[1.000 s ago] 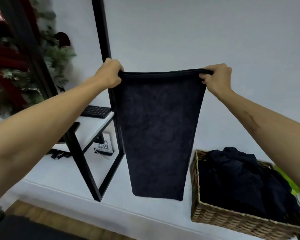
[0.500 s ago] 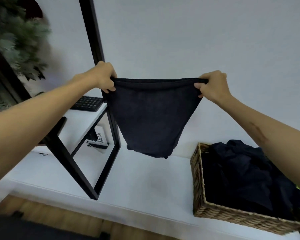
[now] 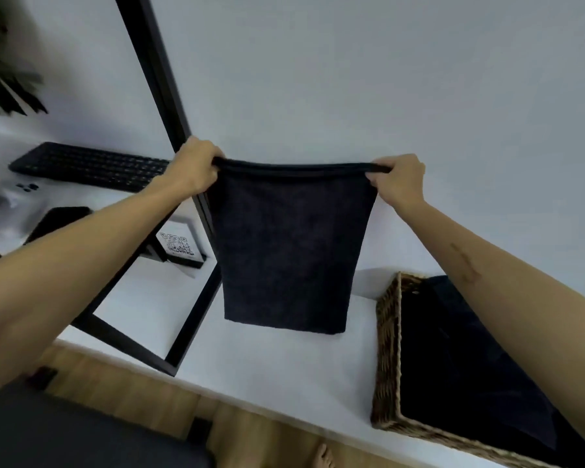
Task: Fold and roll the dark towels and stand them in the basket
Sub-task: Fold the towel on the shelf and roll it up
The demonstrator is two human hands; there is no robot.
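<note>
Dark towel [image 3: 289, 244] hangs mid-frame, doubled over, top edge stretched level between both hands. Left hand [image 3: 193, 168] pinches the upper left corner; right hand [image 3: 399, 180] pinches the upper right corner. Lower hem hangs free above the white worktop [image 3: 271, 363]. Wicker basket [image 3: 387, 349] at lower right, on the worktop, more dark towels [image 3: 460, 373] heaped inside. Black frame [image 3: 156, 72] runs behind the left hand. Black keyboard [image 3: 88, 167] at centre left.

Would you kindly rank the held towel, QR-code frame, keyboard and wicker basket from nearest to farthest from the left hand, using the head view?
1. Held towel, gripped by the left hand.
2. Keyboard, to its left.
3. QR-code frame, below; close to the keyboard's rank.
4. Wicker basket, far right.
</note>
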